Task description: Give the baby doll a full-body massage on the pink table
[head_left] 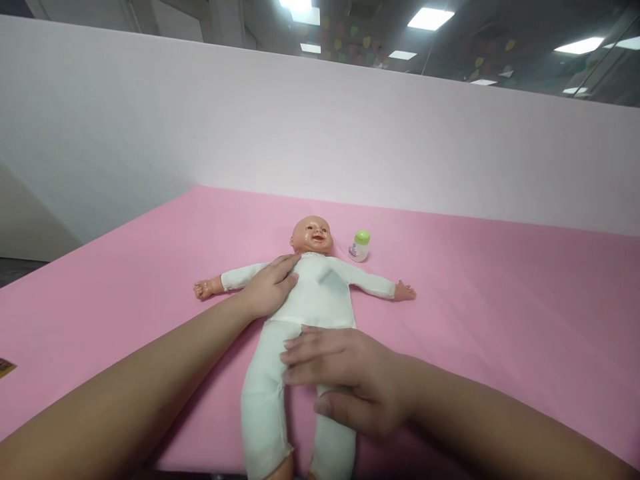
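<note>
Doll held flat under two open hands

Hands are seen nearest the camera, both laid flat and unclenched on a baby doll [320,293] that lies on its back on a pink mat [500,300]. The right hand [350,380] is spread, fingers apart, across the doll's hips and upper legs at about 6 o'clock from the doll's chest; nothing is gripped, only pressed. The left hand [270,287] is rested palm-down on the doll's shoulder and chest at about 9 o'clock, fingers together, closed on nothing. The doll is dressed in a white body suit, its arms stretched out toward 9 and 3 o'clock, its head pointed to 12 o'clock.

A slip is judged possible: the suit looks loose, so the cloth could be dragged and bunched under a sliding palm while the body beneath is shifted sideways.

Just beside the head, at about 2 o'clock, a small bottle [360,245] with a green cap is stood upright, capped; its contents cannot be told. It could be knocked over if the doll's arm is swung outward.

Behind the mat a pale partition [320,133] is raised.
</note>
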`<action>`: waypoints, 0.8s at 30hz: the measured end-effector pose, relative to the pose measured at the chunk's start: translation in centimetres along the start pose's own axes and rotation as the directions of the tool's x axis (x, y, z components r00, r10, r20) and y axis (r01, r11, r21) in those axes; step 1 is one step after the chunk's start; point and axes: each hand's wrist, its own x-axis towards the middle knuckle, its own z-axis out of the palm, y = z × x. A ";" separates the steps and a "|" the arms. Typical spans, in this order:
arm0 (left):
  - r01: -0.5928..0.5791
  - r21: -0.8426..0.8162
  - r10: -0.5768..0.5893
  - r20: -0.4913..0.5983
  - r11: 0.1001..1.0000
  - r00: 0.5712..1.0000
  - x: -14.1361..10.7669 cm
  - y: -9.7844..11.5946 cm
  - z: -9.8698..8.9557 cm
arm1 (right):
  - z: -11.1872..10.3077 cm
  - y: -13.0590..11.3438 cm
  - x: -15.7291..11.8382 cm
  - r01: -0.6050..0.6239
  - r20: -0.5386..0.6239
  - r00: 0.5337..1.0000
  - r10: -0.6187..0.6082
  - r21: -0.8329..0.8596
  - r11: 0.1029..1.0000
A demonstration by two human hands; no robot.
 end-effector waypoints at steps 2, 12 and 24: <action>-0.010 0.030 0.010 0.017 1.000 1.000 -0.1 0.1 0.1 | 0.0 1.2 -0.3 -0.043 -0.006 0.999 0.043 -0.071 0.997; -0.047 0.133 0.034 0.101 0.990 0.994 -0.6 0.8 0.3 | -1.8 7.0 -0.9 -0.402 -0.124 0.915 0.384 -0.357 0.843; -0.057 0.135 0.039 0.132 0.989 0.990 -0.8 1.3 0.4 | -3.9 10.3 -2.2 -0.695 -0.368 0.719 0.589 -0.397 0.600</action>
